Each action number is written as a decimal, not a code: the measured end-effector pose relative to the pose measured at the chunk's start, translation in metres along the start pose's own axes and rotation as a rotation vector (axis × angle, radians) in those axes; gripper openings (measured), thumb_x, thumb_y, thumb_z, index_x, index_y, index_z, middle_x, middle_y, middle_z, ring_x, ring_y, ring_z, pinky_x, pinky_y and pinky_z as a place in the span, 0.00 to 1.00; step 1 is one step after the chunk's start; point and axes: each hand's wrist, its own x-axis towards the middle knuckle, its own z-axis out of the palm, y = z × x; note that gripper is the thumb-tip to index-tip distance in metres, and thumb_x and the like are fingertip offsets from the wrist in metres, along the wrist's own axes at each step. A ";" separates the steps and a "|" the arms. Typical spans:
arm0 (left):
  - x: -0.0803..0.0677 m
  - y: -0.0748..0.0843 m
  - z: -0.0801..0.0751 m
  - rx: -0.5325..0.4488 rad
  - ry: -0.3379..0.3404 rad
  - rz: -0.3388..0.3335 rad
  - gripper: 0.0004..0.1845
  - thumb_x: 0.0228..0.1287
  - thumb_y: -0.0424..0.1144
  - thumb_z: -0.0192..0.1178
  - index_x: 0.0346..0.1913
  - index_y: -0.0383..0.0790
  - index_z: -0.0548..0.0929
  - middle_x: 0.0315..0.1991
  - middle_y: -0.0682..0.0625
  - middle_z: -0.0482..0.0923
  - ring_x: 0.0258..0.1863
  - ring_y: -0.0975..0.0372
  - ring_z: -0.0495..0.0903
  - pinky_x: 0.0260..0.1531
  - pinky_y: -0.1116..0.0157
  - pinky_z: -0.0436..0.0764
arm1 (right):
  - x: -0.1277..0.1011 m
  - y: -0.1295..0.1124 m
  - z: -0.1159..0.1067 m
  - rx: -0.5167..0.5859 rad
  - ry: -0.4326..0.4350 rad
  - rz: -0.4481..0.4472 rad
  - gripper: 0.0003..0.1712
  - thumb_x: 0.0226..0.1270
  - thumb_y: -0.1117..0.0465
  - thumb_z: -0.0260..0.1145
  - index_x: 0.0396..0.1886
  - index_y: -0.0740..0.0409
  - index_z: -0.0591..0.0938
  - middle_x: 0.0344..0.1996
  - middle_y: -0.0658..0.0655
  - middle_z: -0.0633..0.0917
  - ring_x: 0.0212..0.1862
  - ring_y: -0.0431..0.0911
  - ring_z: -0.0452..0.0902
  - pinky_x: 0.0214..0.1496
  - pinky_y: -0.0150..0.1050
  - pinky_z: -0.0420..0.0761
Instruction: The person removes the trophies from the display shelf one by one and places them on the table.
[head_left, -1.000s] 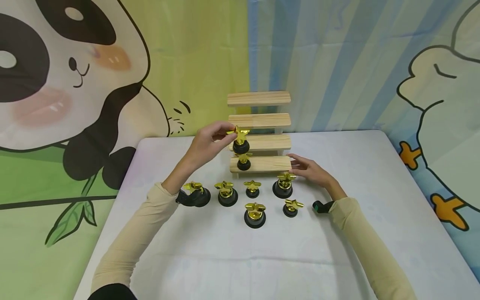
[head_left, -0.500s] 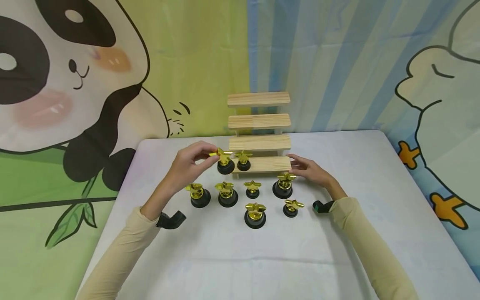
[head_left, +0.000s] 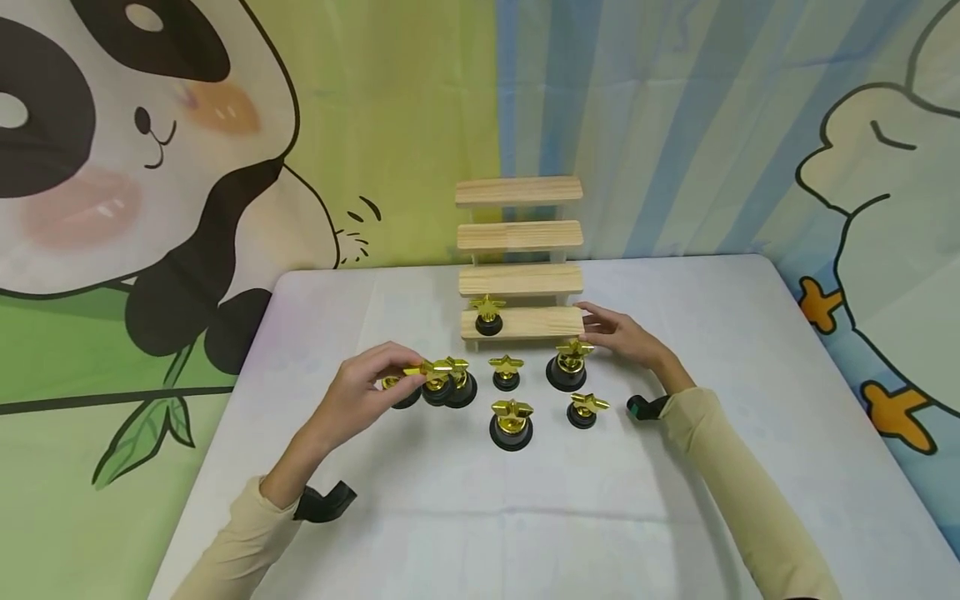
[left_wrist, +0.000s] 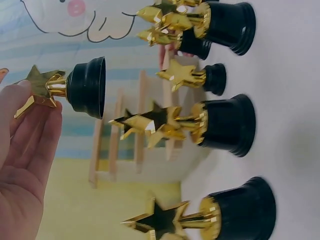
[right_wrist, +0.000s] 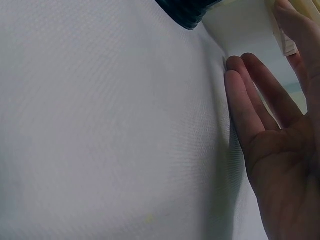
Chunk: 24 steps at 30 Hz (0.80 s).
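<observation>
In the head view my left hand (head_left: 363,392) pinches a small star trophy (head_left: 435,390) by its gold star, over the left end of the group on the table. In the left wrist view the held trophy's black base (left_wrist: 87,87) is clear of the fingers. My right hand (head_left: 622,337) is at the right end of the lowest shelf of a wooden display rack (head_left: 536,323). Seen from the right wrist, thumb and index finger hold the shelf end (right_wrist: 287,42), and the other fingers (right_wrist: 242,102) extend below. Another small star trophy (head_left: 488,318) stands on that shelf's left side.
Several star trophies stand before the rack, among them a large one (head_left: 512,427) in front, one (head_left: 567,371) near the right hand, and small ones (head_left: 506,375) between. Bare shelves (head_left: 519,237) rise above. A printed backdrop (head_left: 390,100) hangs behind the white table (head_left: 480,533).
My left hand has carried the trophy from in front of the rack's second shelf down and left, over the trophies on the table. The right hand has stayed at the shelf end.
</observation>
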 end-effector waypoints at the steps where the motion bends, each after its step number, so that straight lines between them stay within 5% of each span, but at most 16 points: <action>1: -0.003 -0.001 0.003 -0.015 -0.004 0.000 0.13 0.55 0.27 0.69 0.43 0.43 0.84 0.41 0.52 0.83 0.38 0.70 0.81 0.37 0.76 0.83 | 0.000 0.001 0.000 0.000 -0.001 0.001 0.39 0.70 0.58 0.63 0.76 0.56 0.57 0.67 0.72 0.69 0.69 0.65 0.64 0.66 0.60 0.72; 14: -0.040 -0.032 0.039 -0.152 -0.059 -0.036 0.12 0.57 0.28 0.68 0.43 0.44 0.83 0.39 0.51 0.83 0.42 0.69 0.82 0.44 0.71 0.85 | 0.008 0.023 -0.004 0.003 0.004 -0.011 0.39 0.69 0.54 0.64 0.76 0.46 0.59 0.67 0.67 0.71 0.69 0.61 0.67 0.65 0.54 0.75; 24: -0.056 -0.056 0.063 -0.220 -0.039 -0.094 0.12 0.54 0.24 0.68 0.41 0.39 0.84 0.37 0.46 0.84 0.40 0.66 0.84 0.42 0.70 0.86 | 0.007 0.020 -0.003 0.003 0.009 -0.004 0.39 0.70 0.56 0.63 0.76 0.49 0.58 0.67 0.68 0.71 0.69 0.61 0.67 0.65 0.56 0.74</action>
